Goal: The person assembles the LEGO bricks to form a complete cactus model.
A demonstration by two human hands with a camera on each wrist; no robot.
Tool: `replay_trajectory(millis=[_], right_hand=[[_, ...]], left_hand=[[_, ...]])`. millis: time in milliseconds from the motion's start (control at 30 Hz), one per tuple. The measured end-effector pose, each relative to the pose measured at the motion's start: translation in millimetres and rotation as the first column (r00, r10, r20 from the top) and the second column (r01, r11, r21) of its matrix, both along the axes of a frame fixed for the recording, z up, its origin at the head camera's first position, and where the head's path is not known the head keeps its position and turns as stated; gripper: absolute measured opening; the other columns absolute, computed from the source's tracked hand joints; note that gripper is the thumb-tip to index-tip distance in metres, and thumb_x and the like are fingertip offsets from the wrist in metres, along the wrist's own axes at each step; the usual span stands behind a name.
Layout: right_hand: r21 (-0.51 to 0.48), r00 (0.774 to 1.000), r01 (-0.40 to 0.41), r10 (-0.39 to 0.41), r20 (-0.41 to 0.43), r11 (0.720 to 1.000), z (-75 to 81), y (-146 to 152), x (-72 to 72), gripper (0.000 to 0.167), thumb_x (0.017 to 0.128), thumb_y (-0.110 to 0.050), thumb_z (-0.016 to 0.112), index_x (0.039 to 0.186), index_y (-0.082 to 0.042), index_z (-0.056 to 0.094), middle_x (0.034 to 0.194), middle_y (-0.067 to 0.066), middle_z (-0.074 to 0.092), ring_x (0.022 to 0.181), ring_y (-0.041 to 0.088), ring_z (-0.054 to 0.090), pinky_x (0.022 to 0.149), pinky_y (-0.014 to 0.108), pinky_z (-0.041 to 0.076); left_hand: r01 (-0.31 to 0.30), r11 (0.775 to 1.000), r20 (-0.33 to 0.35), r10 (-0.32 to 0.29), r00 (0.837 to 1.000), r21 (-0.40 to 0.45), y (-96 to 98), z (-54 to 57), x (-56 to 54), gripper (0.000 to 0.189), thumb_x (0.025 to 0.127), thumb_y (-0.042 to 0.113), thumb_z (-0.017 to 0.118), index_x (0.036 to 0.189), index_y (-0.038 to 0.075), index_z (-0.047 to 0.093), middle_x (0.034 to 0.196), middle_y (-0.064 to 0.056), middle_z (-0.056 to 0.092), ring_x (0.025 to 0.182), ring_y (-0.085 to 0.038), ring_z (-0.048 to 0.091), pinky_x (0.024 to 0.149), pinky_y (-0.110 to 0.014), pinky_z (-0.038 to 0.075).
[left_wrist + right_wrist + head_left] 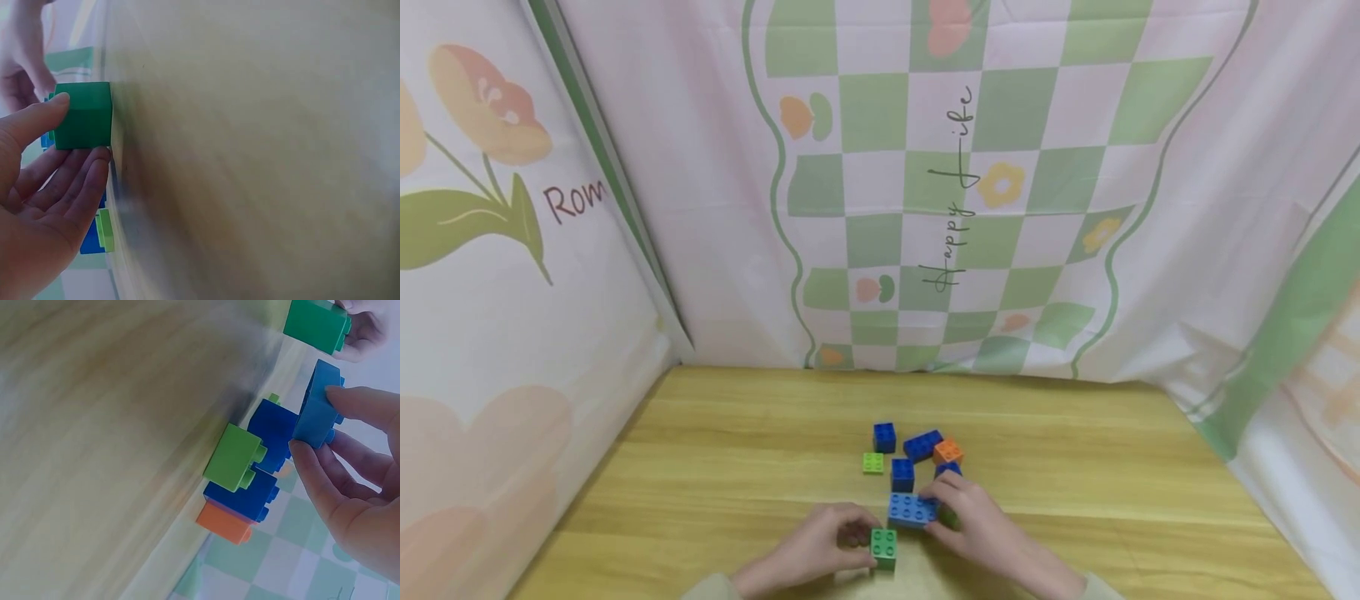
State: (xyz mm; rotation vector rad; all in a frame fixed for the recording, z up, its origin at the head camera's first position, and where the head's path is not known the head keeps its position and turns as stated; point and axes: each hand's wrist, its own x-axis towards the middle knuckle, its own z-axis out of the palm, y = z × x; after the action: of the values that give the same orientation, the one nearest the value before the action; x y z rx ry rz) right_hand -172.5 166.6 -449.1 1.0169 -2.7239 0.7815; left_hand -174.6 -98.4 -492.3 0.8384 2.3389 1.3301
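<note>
My left hand pinches a green building brick between thumb and fingers. Its studs face up in the head view, and one smooth side shows in the left wrist view. The right hand grips a wider, lighter blue brick by its right end. In the right wrist view this blue brick is held off the wooden table, its hollow underside partly showing. Just beyond the right fingers stands a lime green brick, mostly hidden by that hand in the head view.
Several dark blue bricks stand on the wooden table beyond the hands. Among them are an orange brick and a flat lime brick. Patterned cloth hangs behind the table, with more cloth on both sides.
</note>
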Motion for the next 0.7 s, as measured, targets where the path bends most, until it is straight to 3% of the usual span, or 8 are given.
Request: replay_trajectory(millis=[400, 700], right_hand=[[-0.003, 1.0, 0.014, -0.014, 0.002, 1.0, 7.3, 5, 4.4, 0.033, 0.079, -0.014, 0.079, 0.111, -0.009, 0.069, 0.102, -0.002, 0.067, 0.09, 0.008, 0.065, 0.077, 0.02, 0.059], [-0.029, 0.998, -0.03, 0.029, -0.057, 0.999, 7.1, 5, 8.0, 0.034, 0.077, -0.012, 0.08, 0.109, -0.007, 0.068, 0.101, -0.001, 0.067, 0.089, 0.005, 0.064, 0.077, 0.019, 0.059]], left_hand=[[-0.011, 1.0, -0.013, 0.011, 1.0, -0.02, 6.4, 2.5, -3.5, 0.035, 0.083, 0.026, 0.078, 0.114, 0.013, 0.069, 0.104, 0.007, 0.072, 0.088, 0.005, 0.063, 0.079, -0.013, 0.054], [-0.014, 1.0, -0.006, 0.014, 1.0, -0.013, 11.7, 1.3, -5.1, 0.036, 0.084, 0.026, 0.079, 0.115, 0.012, 0.07, 0.107, 0.005, 0.073, 0.088, 0.005, 0.064, 0.078, -0.013, 0.055]])
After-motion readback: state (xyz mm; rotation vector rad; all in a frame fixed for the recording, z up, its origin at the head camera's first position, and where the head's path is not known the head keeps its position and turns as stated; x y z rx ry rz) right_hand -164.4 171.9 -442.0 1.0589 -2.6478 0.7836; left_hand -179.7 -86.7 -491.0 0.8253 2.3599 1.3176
